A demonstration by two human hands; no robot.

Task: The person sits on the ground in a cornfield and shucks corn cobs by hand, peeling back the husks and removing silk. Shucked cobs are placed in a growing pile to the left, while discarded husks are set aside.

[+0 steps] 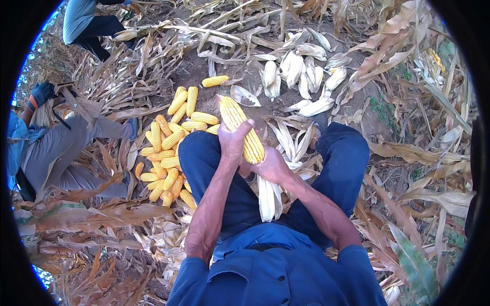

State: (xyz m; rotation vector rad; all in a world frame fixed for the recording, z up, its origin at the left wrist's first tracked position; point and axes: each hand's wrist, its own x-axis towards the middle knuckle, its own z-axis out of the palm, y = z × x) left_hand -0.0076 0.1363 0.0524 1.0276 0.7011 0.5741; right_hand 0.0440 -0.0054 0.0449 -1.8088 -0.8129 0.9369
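Observation:
My left hand is wrapped around the middle of a yellow ear of corn, its bare kernels facing up. At the lower end of that ear, my right hand grips the base, from which pale peeled husk hangs down between my knees. To the left of my left knee lies a pile of husked yellow corn ears. One more bare ear rests on the soil beyond the pile. Ahead to the right is a group of ears still in whitish husks.
Loose stripped husks lie by my right foot. Dry corn stalks and leaves cover the surrounding ground. On the left a person in grey trousers wears a glove. Another person in dark trousers is at upper left.

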